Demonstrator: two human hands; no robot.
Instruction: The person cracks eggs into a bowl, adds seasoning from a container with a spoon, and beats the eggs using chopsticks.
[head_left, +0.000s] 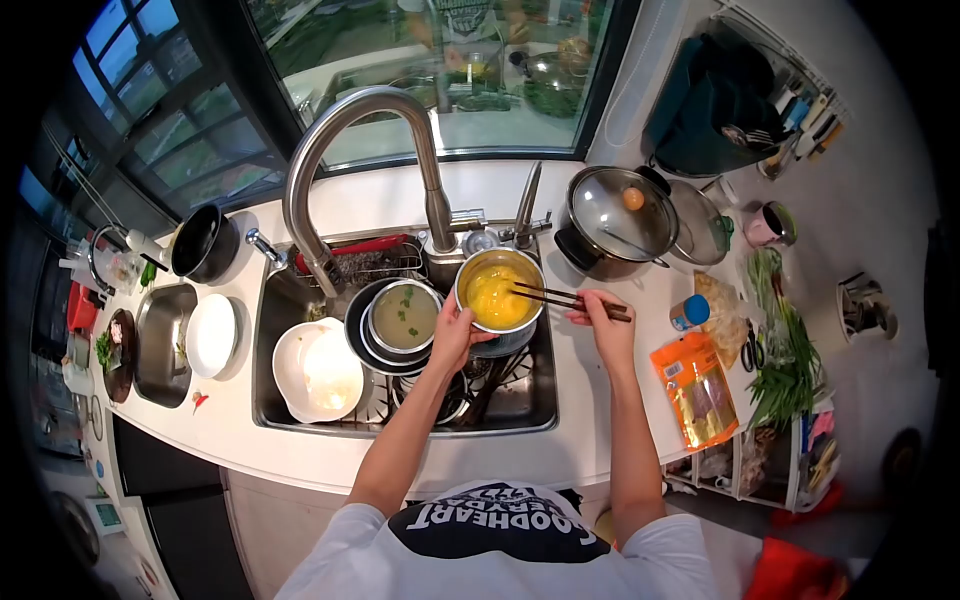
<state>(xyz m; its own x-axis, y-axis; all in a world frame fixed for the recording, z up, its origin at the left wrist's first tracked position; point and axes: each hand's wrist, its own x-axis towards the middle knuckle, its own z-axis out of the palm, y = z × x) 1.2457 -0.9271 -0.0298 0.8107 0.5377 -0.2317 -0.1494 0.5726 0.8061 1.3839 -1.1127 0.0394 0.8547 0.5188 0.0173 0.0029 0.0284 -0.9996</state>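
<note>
A metal bowl point(478, 267) full of yellow beaten egg point(497, 297) is held over the right side of the sink. My left hand point(455, 333) grips its lower left rim. My right hand point(603, 320) holds a pair of dark chopsticks point(560, 296), whose tips reach into the egg at the bowl's right edge. Both forearms stretch forward from my white shirt at the bottom of the view.
The sink point(270, 400) holds a white bowl point(315, 370) and stacked pans with broth point(403, 317). A tall faucet point(345, 125) arches above. A lidded pot point(615, 220) stands right, with an orange packet point(697, 390), scissors and greens point(790, 350). Bowls and a plate point(212, 335) sit left.
</note>
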